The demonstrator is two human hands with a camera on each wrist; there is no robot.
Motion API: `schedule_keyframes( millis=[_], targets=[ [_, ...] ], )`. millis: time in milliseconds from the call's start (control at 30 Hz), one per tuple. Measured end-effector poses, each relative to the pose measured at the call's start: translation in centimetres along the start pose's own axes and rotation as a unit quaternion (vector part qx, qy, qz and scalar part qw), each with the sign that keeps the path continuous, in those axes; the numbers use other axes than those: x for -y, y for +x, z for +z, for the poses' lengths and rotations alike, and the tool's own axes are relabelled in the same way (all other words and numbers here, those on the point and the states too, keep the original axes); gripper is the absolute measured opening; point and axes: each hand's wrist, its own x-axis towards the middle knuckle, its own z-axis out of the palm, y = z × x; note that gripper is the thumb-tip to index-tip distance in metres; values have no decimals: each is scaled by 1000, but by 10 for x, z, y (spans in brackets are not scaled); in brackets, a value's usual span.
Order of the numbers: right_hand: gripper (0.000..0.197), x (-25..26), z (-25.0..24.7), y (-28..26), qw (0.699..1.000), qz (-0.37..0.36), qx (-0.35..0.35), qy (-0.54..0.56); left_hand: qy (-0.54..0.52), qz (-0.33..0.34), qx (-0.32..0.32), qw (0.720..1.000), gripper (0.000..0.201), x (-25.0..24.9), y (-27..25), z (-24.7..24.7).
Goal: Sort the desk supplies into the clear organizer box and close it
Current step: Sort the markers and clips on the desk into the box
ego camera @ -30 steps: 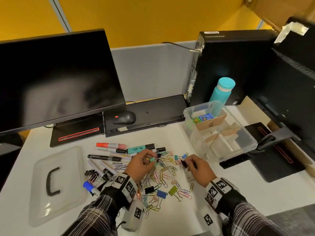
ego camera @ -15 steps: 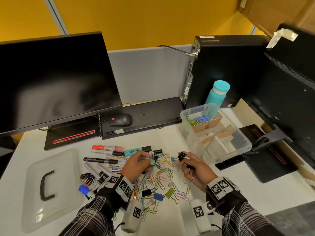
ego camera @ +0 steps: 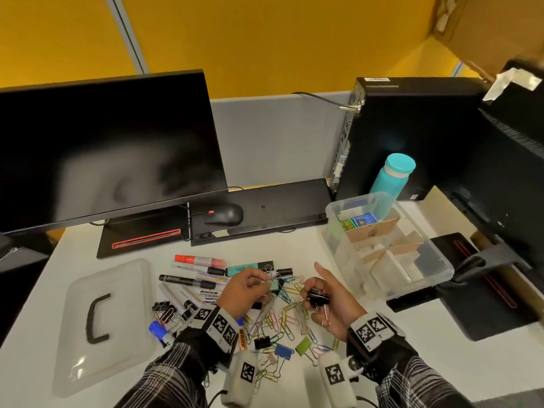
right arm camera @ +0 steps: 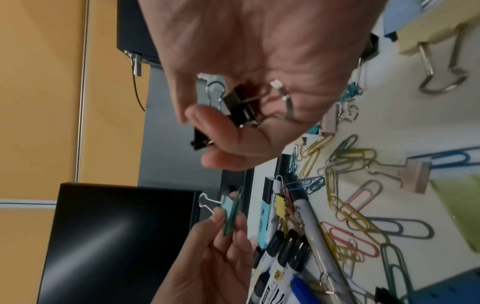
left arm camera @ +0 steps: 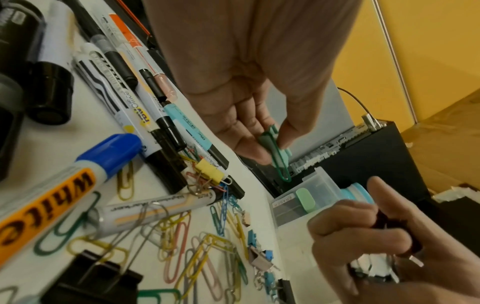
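Note:
My left hand (ego camera: pixel 250 287) pinches a mint-green binder clip (left arm camera: pixel 281 148) together with a dark green paper clip (right arm camera: pixel 232 214), lifted above the pile. Turned palm-up just to its right, my right hand (ego camera: pixel 326 298) cups black binder clips (ego camera: pixel 318 298) in curled fingers, its index finger sticking out. Coloured paper clips and binder clips (ego camera: pixel 282 322) lie scattered on the white desk beneath both hands. Markers and pens (ego camera: pixel 194 278) lie in a row to the left. The clear organizer box (ego camera: pixel 435 278) stands open at the right, with cardboard dividers and small items inside.
The clear lid with a black handle (ego camera: pixel 100 316) lies flat at the left. A black monitor (ego camera: pixel 103 148), mouse (ego camera: pixel 225 214) and keyboard (ego camera: pixel 265 206) sit behind. A teal bottle (ego camera: pixel 393 181) and a black computer tower (ego camera: pixel 412 128) stand behind the box. A white correction bottle (left arm camera: pixel 52 197) lies near my left wrist.
Both hands have risen off the pile. The right hand has turned palm-up with black binder clips in it, and the left has lifted the mint-green clip.

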Motion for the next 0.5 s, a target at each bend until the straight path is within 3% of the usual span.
schedule_keyframes(
  millis=[100, 233, 367, 500],
  targets=[
    [23, -2, 0, 4, 991, -18, -27, -132, -99, -14, -4, 995, 11, -6, 0, 1],
    [32, -3, 3, 8, 920, -34, -26, -390, -138, -12, -13, 990, 11, -11, -1, 1],
    [28, -4, 14, 13, 895, -99, -28, -434, -69, 20, -28, 997, 12, -11, 0, 1],
    [24, -2, 23, 26, 880, -164, -52, -443, -69, 52, -27, 996, 14, -9, 2, 5]
  ],
)
